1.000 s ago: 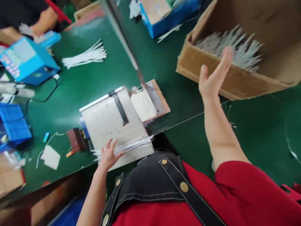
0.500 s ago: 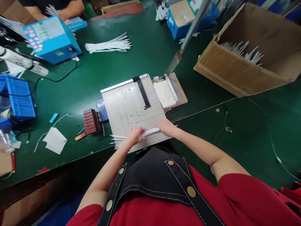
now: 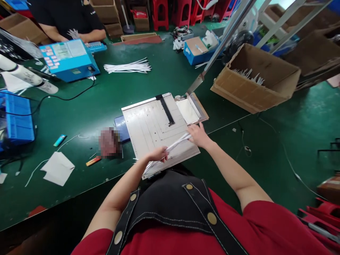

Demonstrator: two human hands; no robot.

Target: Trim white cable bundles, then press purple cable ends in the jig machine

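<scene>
While left hand [image 3: 158, 154] grips — right hand [image 3: 198, 136] touches strips [image 3: 177, 142].

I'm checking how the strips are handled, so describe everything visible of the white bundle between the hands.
The bundle is several long, thin, white strips, apparently flexible, slanting across the pale board. The left hand closes around it; the right hand meets its upper right end. Past the left hand, strips spread loosely, partly hidden by the forearm. The material is unclear.
</scene>
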